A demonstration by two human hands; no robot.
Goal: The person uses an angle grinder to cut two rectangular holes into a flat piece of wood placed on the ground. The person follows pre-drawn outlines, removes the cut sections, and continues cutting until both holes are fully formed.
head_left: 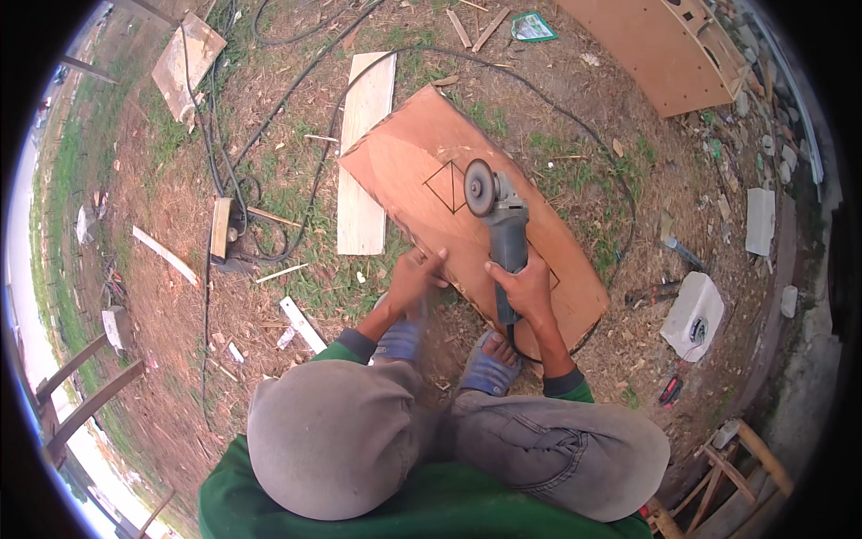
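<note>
My right hand (528, 292) is wrapped round the body of a dark angle grinder (509, 242). The grinder's round disc (480, 187) points away from me, over a reddish-brown plywood board (503, 162). On the board is a dark diamond outline (440, 189); part of another outline shows beside my right hand. At the board's left edge, my left hand (417, 277) has its fingers bent about the rim, one over the top. A pale plank (364, 207) lies at the board's far left, partly covered by it.
A black cable (575, 117) loops across the ground, with more cords around a socket box (223, 229) at left. My sandalled feet (489, 364) are close to the board. A white container (693, 316) is at right, and a large wooden panel (660, 54) stands far right.
</note>
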